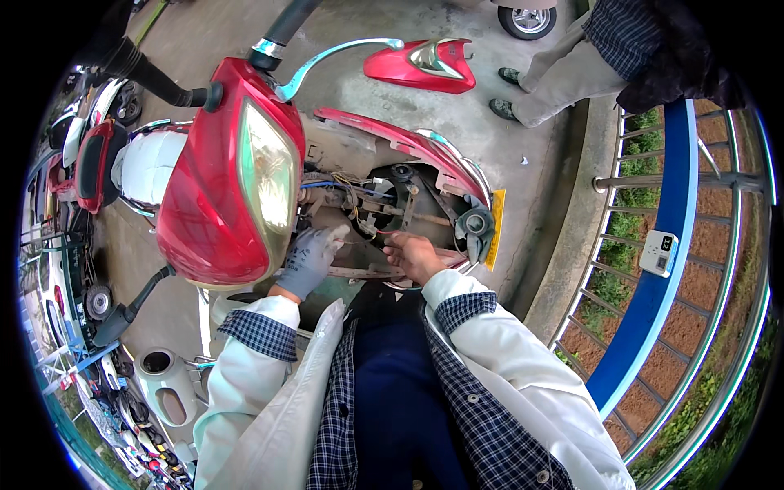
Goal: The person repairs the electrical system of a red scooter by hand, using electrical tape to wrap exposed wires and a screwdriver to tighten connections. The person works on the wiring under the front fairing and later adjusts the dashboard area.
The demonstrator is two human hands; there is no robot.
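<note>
My left hand [313, 260], in a grey glove, is closed at the near side of the red scooter's opened front, its fingertips by thin wires. My bare right hand [410, 255] pinches a thin red wire [385, 232]. Around them are exposed wiring [353, 196], metal brackets [412, 192] and the inner frame. Above is the long red body panel [380, 131]; to the left stands the headlight housing [212, 188]. A grey glove-like cloth [478, 229] lies beside the yellow plate [494, 230].
A detached red panel [392, 67] lies on the ground [531, 163]. A person in grey trousers [555, 86] stands at upper right. A blue railing [637, 351] with a small white device [657, 251] runs along the right. Parked scooters [106, 163] line the left.
</note>
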